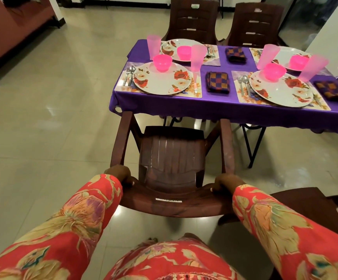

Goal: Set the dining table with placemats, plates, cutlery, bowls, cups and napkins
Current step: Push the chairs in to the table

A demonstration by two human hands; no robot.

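At the near side of the counter (pixel 214 108), our left hand (pixel 119 174) and right hand (pixel 225 182) both grip the top rail of a brown chair (pixel 170 158). Placemats, plates (pixel 162 78), pink bowls, cups, cutlery and napkins (pixel 217 81) sit laid across the purple cloth. We judge setting done; next, slide this chair squarely under the edge.

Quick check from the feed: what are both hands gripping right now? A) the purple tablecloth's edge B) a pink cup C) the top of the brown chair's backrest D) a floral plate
C: the left hand and right hand both curl over the top rail of the brown chair facing the set table.
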